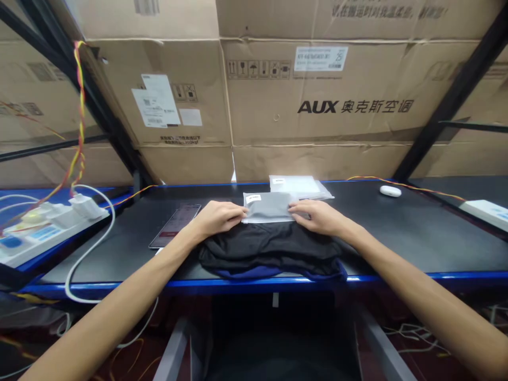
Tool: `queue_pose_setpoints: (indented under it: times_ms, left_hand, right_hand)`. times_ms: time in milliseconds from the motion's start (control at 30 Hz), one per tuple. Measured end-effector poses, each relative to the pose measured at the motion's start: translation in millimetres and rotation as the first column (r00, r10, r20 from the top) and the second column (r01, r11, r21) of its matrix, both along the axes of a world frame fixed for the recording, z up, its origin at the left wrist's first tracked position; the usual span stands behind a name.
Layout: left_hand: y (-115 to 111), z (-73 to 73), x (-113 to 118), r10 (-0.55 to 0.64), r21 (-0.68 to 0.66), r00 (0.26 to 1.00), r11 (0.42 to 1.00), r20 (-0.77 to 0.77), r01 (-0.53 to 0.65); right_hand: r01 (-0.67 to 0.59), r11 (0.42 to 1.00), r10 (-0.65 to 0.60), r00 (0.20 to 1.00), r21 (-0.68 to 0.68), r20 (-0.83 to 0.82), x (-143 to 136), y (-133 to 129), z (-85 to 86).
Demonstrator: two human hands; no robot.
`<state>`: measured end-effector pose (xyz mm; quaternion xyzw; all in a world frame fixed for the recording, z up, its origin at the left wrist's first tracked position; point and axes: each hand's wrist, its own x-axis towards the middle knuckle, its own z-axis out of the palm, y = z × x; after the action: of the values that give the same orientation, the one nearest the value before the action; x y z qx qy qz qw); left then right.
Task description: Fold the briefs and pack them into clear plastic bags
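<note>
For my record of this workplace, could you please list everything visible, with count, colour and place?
front packet: one, translucent, grey inside, between the hands
rear packet: at least one, whitish, behind it
cloth: count unclear, black and blue, near edge
flat-screen device: one, dark, left
small case: one, white, rear right
power strips: two, white, both sides
plugs: several, white, left strip
cables: several, white, left and below
twisted wires: several, red-yellow, both sides
table: one, black, blue edge, centre
cardboard: count unclear, brown, behind
labels: several, white, on cardboard
frame bars: several, black, both sides
lower bars: two, grey, below
hands: two, bare, at the front packet
</note>
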<state>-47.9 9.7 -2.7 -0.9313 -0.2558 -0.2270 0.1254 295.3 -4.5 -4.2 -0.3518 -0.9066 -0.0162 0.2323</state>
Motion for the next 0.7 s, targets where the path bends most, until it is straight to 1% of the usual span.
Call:
queue_pose_setpoints:
  times_ms: [100, 233, 333, 400, 467, 533, 600, 700]
  left_hand:
    - [-3, 2.6, 2, 0.02, 0.029, 0.999, 0.999, -0.035, -0.019]
    - [-5, 5.1, 4, 0.048, 0.05, 0.995, 0.998, -0.091, -0.043]
    - [-5, 5.0, 4, 0.081, 0.041, 0.991, 0.996, -0.111, -0.076]
    - [-5, 4.3, 4, 0.105, 0.03, 0.989, 0.994, -0.101, -0.103]
    - [-5, 3.5, 4, 0.121, 0.013, 0.99, 0.993, -0.072, -0.121]
    - [-6, 2.7, 4, 0.125, -0.014, 0.991, 0.992, -0.041, -0.126]
    - [-6, 1.7, 4, 0.13, -0.039, 0.991, 0.991, -0.015, -0.13]
    - [-5, 0.3, 4, 0.142, -0.065, 0.99, 0.988, 0.019, -0.141]
  right_hand:
    - [-0.003, 1.0, 0.004, 1.0, 0.016, -0.018, -3, -4, 1.0]
    - [-0.075, 0.996, 0.078, 0.996, 0.049, -0.052, -15, -9, 4.0]
    - [-0.157, 0.981, 0.158, 0.987, 0.112, 0.001, -35, -11, 7.7]
    - [-0.211, 0.965, 0.2, 0.976, 0.157, 0.084, -52, -12, 9.6]
    - [-0.241, 0.945, 0.2, 0.961, 0.223, 0.19, -70, -12, 9.9]
    - [-0.249, 0.921, 0.165, 0.946, 0.299, 0.279, -86, -11, 8.8]
    - [-0.249, 0.896, 0.129, 0.939, 0.368, 0.32, -98, -9, 6.7]
    - [-0.235, 0.859, 0.086, 0.942, 0.455, 0.324, -107, -6, 2.9]
